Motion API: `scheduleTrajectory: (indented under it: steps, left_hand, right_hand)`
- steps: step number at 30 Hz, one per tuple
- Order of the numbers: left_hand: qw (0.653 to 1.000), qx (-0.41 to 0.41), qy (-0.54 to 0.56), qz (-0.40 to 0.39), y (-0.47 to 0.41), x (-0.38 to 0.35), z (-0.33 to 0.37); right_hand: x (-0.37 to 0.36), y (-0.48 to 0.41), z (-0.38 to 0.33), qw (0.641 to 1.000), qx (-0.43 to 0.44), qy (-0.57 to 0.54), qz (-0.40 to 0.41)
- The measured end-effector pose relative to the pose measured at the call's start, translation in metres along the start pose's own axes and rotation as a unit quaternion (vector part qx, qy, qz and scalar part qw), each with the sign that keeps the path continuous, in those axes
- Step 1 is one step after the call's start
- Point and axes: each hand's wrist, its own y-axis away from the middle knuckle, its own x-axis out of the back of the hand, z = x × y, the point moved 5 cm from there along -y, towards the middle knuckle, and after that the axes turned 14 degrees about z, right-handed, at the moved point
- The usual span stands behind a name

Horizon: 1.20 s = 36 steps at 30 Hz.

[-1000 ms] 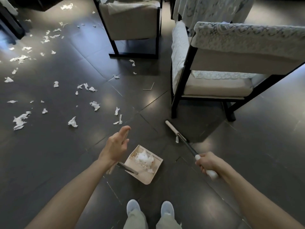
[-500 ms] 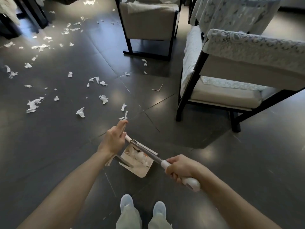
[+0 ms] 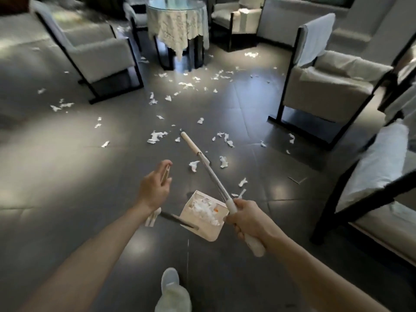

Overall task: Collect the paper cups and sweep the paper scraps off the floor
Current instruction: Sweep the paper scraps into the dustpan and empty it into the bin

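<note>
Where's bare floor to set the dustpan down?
Bare tiles lie left of the left hand, and between the right hand and the near right chair. Scraps crowd the floor ahead of the broom head, up to the round table.

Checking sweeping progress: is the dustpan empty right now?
No, the dustpan holds a heap of white paper scraps against its back wall.

R hand (image 3: 249, 221) w/ broom (image 3: 202, 158), L hand (image 3: 153, 190) w/ dustpan (image 3: 209, 233), paper scraps (image 3: 155, 136) across dark floor (image 3: 67, 165)
</note>
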Motion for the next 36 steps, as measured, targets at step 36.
scheduleTrajectory:
  steps: [36]
  left_hand:
    - [0.923, 0.288, -0.101, 0.234, -0.583, 0.280, -0.555]
  right_hand:
    - [-0.589, -0.482, -0.691, 0.926, 0.192, 0.122, -0.303]
